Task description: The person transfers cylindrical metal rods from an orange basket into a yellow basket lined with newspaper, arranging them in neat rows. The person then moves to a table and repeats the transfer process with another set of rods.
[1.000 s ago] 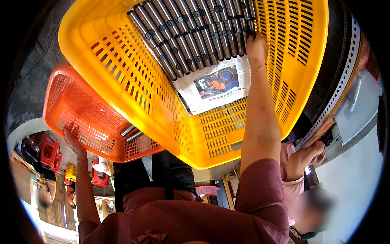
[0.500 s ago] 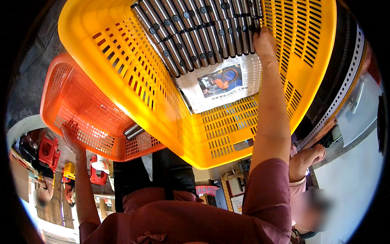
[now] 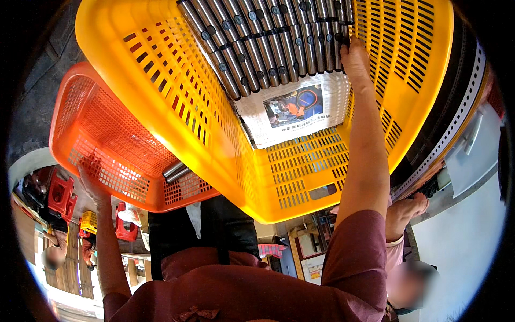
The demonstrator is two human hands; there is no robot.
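We see the right hand curled at silver cylindrical metal rods, presumably rowed for compactness, its grip, like the left hand's, unclear.

Shirt: maroon, plain cloth. Right sleeve short and loose, ending in a neat hem; left sleeve the same maroon. Puckered patch on the shirt's upper front — matching colour. Below the shirt: black trousers. Left hand and right hand, beyond the shirt's sleeves — both bare.
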